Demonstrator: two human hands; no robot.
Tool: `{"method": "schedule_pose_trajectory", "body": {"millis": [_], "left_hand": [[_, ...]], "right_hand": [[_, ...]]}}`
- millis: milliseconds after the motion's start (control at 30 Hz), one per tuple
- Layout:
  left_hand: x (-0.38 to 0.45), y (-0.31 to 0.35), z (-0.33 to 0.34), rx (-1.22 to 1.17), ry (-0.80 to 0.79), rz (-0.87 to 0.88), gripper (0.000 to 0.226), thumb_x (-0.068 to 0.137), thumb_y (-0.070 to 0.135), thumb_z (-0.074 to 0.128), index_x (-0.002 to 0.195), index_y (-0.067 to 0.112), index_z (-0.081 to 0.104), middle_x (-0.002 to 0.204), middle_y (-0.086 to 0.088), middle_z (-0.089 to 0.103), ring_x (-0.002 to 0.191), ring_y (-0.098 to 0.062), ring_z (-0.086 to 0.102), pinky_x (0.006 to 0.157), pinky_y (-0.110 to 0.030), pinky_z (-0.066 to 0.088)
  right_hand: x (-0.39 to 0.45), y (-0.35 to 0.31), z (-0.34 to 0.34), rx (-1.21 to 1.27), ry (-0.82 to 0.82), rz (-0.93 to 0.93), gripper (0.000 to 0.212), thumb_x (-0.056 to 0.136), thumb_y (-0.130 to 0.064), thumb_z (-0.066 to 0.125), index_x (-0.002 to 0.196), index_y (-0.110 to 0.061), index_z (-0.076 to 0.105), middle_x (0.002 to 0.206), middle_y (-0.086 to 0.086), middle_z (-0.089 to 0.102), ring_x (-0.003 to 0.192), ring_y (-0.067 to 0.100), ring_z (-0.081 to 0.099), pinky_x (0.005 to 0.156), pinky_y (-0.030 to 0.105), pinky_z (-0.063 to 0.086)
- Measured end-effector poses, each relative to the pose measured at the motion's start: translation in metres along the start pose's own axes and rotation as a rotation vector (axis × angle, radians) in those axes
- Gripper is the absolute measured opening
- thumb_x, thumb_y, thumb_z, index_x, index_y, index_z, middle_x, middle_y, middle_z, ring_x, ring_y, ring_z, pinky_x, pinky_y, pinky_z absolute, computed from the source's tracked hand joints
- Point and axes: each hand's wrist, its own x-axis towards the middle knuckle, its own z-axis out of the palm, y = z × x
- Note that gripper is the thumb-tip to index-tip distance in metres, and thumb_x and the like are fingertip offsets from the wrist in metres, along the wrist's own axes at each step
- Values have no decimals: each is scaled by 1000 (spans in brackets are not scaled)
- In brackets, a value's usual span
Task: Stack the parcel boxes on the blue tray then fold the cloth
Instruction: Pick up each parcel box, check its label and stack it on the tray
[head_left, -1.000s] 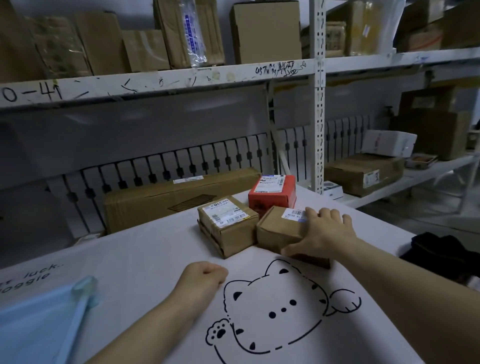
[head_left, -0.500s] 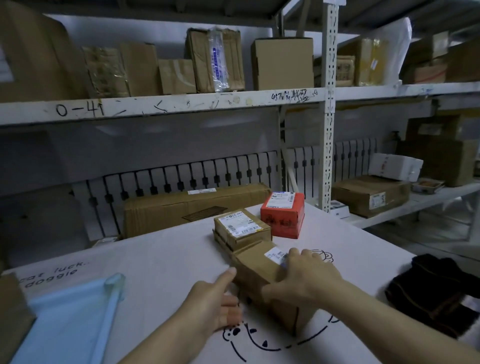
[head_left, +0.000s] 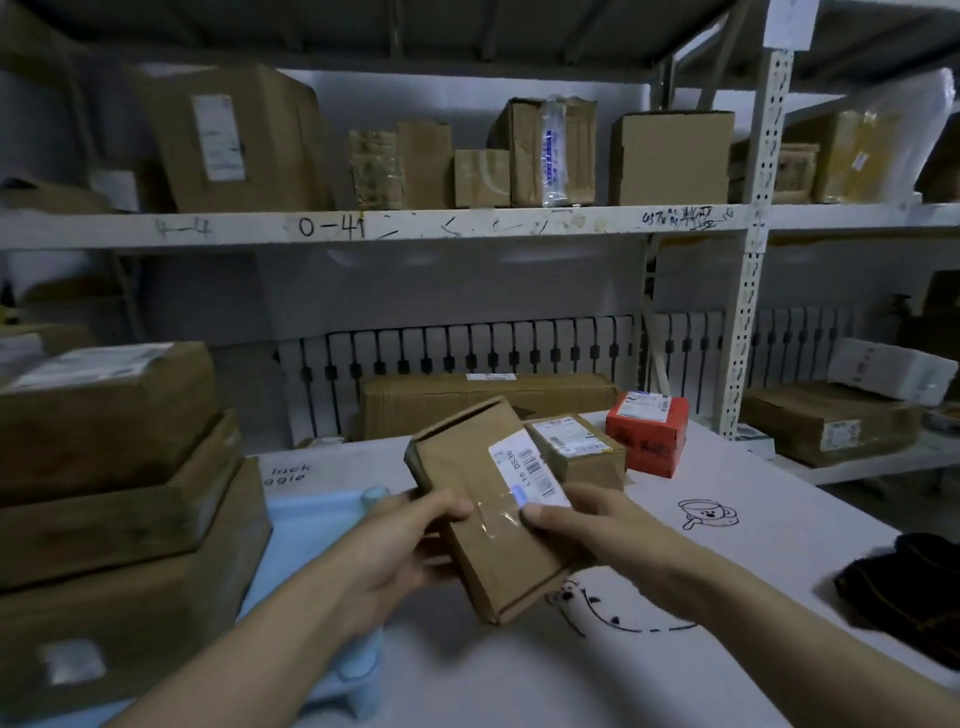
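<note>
Both hands, left hand (head_left: 400, 545) & right hand (head_left: 587, 525), grip brown parcel box (head_left: 483, 499), fingers curled round its edges, held above table (head_left: 769, 525). Carry level to blue tray (head_left: 306, 525); set flat, label up.

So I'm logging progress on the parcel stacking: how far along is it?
Early. Done: nothing visibly stacked on the blue tray. In hand: both hands, left and right, hold a brown parcel above the table. Left: a small brown parcel and the red box remain on the white cloth, which is unfolded.
</note>
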Motion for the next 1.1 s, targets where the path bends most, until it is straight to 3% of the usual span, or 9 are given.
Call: {"method": "schedule_pose_trajectory", "body": {"millis": [67,200,267,367,467,533,633,967,1100], "left_hand": [[-7,1,-7,13,11,18,33,83,6,64,115,1,65,109,-22,71,103,-36,67,93,-47,54],[-17,3,-16,5,38,43,34,82,7,67,116,0,64,109,-21,72,101,-35,68,95,-47,52],[-20,2,-19,2,38,65,34,83,6,68,116,3,62,107,-18,73,101,-33,69,91,-45,55],[-23,-2,-23,25,30,108,36,80,4,70,115,8,61,105,-13,74,93,-27,71,80,-36,57],[-23,-6,-27,81,24,159,44,74,-1,75,114,14,62,104,-10,75,95,-25,71,83,-33,55],[-24,-8,-27,168,15,210,49,71,-1,79,113,20,63,104,-5,75,99,-22,70,88,-34,55],[-26,-9,-24,256,10,287,54,71,-1,80,113,27,61,103,1,73,98,-14,68,77,-24,56],[-21,-14,-23,292,-23,391,57,70,-12,77,113,20,59,107,-2,71,91,-5,68,71,-14,52],[-18,-19,-25,214,3,382,56,70,-13,76,115,17,60,106,-3,72,98,-14,68,72,-14,52]], "right_hand": [[-5,-3,9,78,-60,8,52,74,-48,80,112,-14,69,110,13,74,94,26,69,96,51,51],[-9,-7,21,140,-69,4,39,80,-39,77,109,-14,71,106,12,75,88,19,67,85,42,55],[-10,-6,25,156,-73,3,40,78,-38,78,110,-14,70,107,11,75,89,22,68,83,39,53],[-9,-3,27,160,-70,20,50,70,-32,87,114,-17,67,110,7,75,106,28,69,96,46,51],[-7,3,25,141,-90,23,65,61,-27,88,120,-17,62,112,7,74,110,29,67,96,46,50],[-7,7,24,123,-83,2,67,59,-19,86,121,-17,60,110,7,74,107,28,69,97,44,50],[-5,11,22,102,-56,-57,69,58,-10,84,122,-14,58,109,6,74,102,21,70,99,45,53],[3,22,23,81,-36,-117,70,57,-9,83,122,-24,60,116,-1,71,100,14,69,89,36,57],[0,22,22,95,-6,-131,61,60,-5,82,116,-17,60,113,1,69,93,14,71,85,33,58]]}}
